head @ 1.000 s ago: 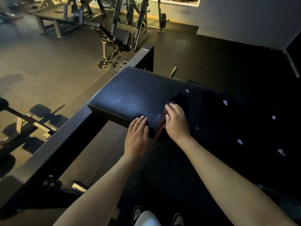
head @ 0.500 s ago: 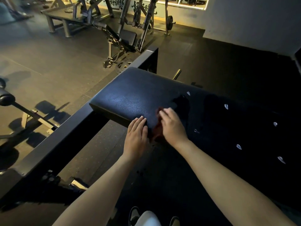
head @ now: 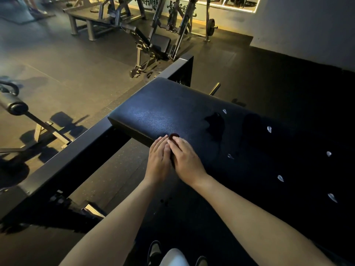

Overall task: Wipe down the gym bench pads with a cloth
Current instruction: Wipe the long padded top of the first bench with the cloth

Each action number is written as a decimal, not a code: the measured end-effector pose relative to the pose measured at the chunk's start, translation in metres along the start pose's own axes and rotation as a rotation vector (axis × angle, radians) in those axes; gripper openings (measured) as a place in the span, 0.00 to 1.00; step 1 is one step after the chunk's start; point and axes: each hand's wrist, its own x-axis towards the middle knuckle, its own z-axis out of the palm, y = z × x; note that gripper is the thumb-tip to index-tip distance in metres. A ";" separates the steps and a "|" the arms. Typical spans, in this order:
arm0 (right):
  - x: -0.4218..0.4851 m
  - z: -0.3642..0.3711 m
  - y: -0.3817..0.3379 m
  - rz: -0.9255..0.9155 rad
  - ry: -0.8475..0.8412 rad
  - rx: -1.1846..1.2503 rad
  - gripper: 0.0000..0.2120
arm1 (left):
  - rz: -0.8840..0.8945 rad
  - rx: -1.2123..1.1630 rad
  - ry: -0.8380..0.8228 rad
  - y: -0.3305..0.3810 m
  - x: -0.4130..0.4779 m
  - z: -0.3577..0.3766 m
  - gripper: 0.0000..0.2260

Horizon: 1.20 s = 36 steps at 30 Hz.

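A black leather bench pad (head: 172, 110) fills the middle of the head view, its right part deep in shadow. My right hand (head: 185, 160) lies flat over a dark red cloth (head: 173, 135) at the pad's near edge; only a small bit of cloth shows past the fingertips. My left hand (head: 158, 160) rests flat on the near edge, touching the right hand's side, fingers straight. A dark wet-looking patch (head: 216, 123) lies farther back on the pad.
A black steel frame beam (head: 76, 160) runs diagonally left of the pad. A roller pad on a stand (head: 17, 107) is at far left. Weight machines (head: 153, 41) stand at the back. My shoes (head: 155, 252) show at the bottom. Small pale marks (head: 269, 129) dot the dark right side.
My right hand slid the cloth left and toward me along the pad until it met my left hand. The left hand stayed on the near edge.
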 end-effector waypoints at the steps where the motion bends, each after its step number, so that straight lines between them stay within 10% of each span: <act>1: 0.000 -0.003 0.003 -0.022 -0.002 -0.005 0.20 | 0.005 0.011 -0.011 -0.003 -0.001 -0.001 0.24; 8: 0.016 -0.030 0.065 0.370 0.158 -0.065 0.21 | -0.003 0.066 -0.026 -0.005 -0.002 -0.005 0.20; 17: 0.024 -0.011 0.015 0.027 -0.026 0.028 0.20 | -0.010 0.001 -0.040 -0.001 -0.001 -0.011 0.22; 23: 0.033 -0.032 0.055 0.424 0.163 0.019 0.20 | 0.045 0.114 -0.094 0.000 0.000 -0.019 0.24; 30: 0.029 -0.007 -0.006 0.155 0.015 0.102 0.24 | 0.015 0.063 0.016 0.012 0.019 -0.020 0.16; 36: 0.019 -0.032 0.038 0.341 0.143 0.031 0.19 | 0.160 0.284 -0.101 -0.004 0.012 -0.003 0.25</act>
